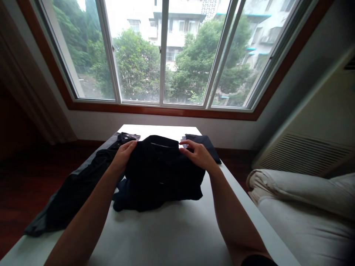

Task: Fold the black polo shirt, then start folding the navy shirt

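A black collared shirt [163,173] lies bunched on the white table [172,232], its collar turned toward the window. At the shirt's left shoulder edge my left hand [126,155] is closed, pinching the cloth between thumb and fingers. My right hand [198,153] is at the right side of the collar, with thumb and forefinger apart and the fingertips close to the cloth. The dark fabric hides where the right hand's other fingers rest.
Dark clothes [74,192] stretch along the table's left edge. A folded dark garment [203,144] lies at the far right corner, with something pale beside it. A cream padded seat [305,207] stands right of the table. Beyond is a wide window [163,55].
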Demonstrator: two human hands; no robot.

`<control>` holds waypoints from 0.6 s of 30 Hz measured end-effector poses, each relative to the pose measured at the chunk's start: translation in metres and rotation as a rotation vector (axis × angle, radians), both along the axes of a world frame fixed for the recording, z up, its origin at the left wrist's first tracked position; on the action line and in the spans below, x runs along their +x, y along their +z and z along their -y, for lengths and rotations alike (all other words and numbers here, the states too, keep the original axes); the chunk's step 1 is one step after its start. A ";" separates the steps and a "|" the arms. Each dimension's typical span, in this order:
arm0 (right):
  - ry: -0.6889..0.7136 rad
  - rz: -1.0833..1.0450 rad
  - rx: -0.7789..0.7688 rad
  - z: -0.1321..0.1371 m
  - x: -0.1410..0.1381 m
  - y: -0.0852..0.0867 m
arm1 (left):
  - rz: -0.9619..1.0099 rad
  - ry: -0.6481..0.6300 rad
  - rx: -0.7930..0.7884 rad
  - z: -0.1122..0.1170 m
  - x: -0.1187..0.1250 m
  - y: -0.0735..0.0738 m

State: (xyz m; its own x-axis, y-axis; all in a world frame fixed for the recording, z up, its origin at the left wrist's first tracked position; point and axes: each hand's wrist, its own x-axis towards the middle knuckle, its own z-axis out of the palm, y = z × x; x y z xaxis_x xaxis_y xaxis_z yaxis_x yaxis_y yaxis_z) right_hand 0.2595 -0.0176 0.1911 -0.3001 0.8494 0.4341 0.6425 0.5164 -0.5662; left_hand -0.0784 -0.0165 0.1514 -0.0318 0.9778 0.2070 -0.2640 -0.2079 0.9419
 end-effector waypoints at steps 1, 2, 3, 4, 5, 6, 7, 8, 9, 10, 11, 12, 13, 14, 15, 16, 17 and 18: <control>-0.002 0.014 -0.005 0.000 0.000 0.000 | -0.008 0.001 0.007 0.001 0.000 0.000; -0.008 0.021 -0.006 -0.001 0.000 -0.001 | -0.013 0.007 0.012 0.001 0.001 0.001; -0.015 0.028 -0.006 -0.001 0.000 -0.001 | -0.016 0.012 0.018 0.002 0.001 0.001; -0.022 0.034 -0.006 -0.001 0.000 -0.002 | -0.020 0.016 0.025 0.002 0.002 0.002; -0.024 0.042 -0.008 -0.002 0.000 -0.002 | -0.022 0.017 0.031 0.003 0.002 0.003; -0.017 0.052 -0.014 -0.002 0.001 -0.003 | -0.022 0.017 0.037 0.004 0.003 0.003; -0.001 0.061 -0.023 -0.003 0.001 -0.004 | -0.021 0.018 0.044 0.004 0.003 0.004; 0.023 0.069 -0.037 -0.004 0.002 -0.005 | -0.021 0.022 0.052 0.005 0.004 0.004; 0.050 0.075 -0.053 -0.005 0.002 -0.007 | -0.022 0.027 0.058 0.006 0.005 0.005; 0.077 0.083 -0.073 -0.006 0.002 -0.008 | -0.020 0.033 0.063 0.006 0.006 0.005; 0.101 0.096 -0.096 -0.006 0.003 -0.009 | -0.018 0.038 0.066 0.007 0.006 0.006; 0.117 0.112 -0.119 -0.007 0.003 -0.011 | -0.016 0.042 0.068 0.008 0.007 0.006; 0.129 0.131 -0.141 -0.008 0.003 -0.011 | -0.013 0.047 0.069 0.009 0.008 0.007; 0.135 0.150 -0.160 -0.008 0.003 -0.012 | -0.009 0.050 0.070 0.009 0.008 0.007; 0.140 0.168 -0.177 -0.009 0.004 -0.012 | -0.006 0.053 0.071 0.010 0.008 0.008; 0.145 0.183 -0.191 -0.009 0.003 -0.012 | -0.004 0.056 0.072 0.011 0.008 0.008; 0.151 0.194 -0.199 -0.009 0.003 -0.012 | -0.003 0.058 0.073 0.011 0.009 0.008; 0.160 0.201 -0.205 -0.009 0.003 -0.012 | -0.003 0.061 0.074 0.011 0.009 0.009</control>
